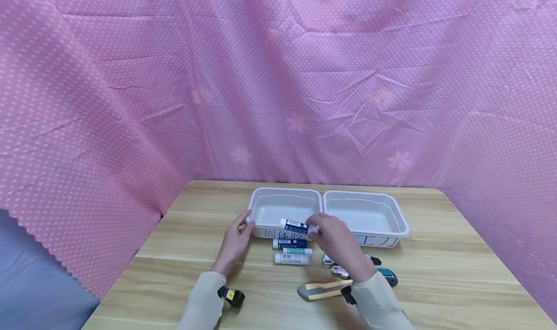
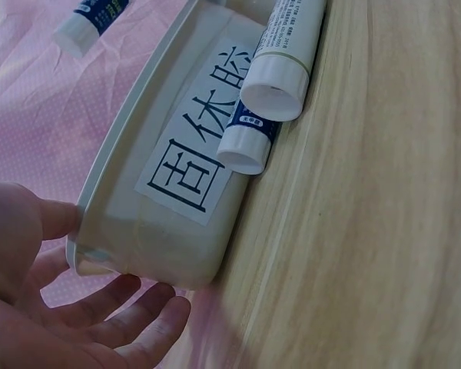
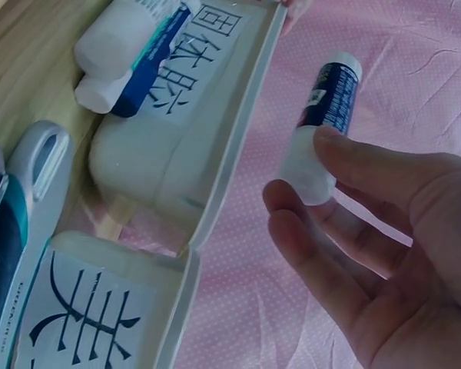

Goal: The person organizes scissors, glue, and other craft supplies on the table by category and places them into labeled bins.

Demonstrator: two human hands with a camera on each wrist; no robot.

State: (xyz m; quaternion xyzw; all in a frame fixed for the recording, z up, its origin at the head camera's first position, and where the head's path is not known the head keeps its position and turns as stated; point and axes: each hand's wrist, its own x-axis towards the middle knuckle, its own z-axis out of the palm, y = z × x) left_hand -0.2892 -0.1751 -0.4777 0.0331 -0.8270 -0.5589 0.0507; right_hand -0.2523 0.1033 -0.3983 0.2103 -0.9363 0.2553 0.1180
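My right hand (image 1: 337,238) pinches a blue-and-white glue stick (image 1: 296,225) by its white end, between thumb and fingers. In the head view the stick overlaps the front rim of the left white bin (image 1: 285,191); the right wrist view shows it tilted, its other end free. At that bin's left end is my left hand (image 1: 235,243), with thumb at the rim and the other fingers, loosely extended, against the end wall (image 2: 165,286). In front of the bin lie another blue glue stick (image 1: 290,243), a thin green-and-white stick (image 1: 298,251) and a white glue stick (image 1: 292,259).
Beside the left bin stands a second white bin (image 1: 393,214), also labelled in front. Under and near my right forearm lie a yellow-and-grey utility knife (image 1: 324,290), a teal utility knife (image 1: 387,275) and another cutter (image 1: 327,260). Pink dotted cloth (image 1: 304,103) hangs behind the wooden table (image 1: 457,272).
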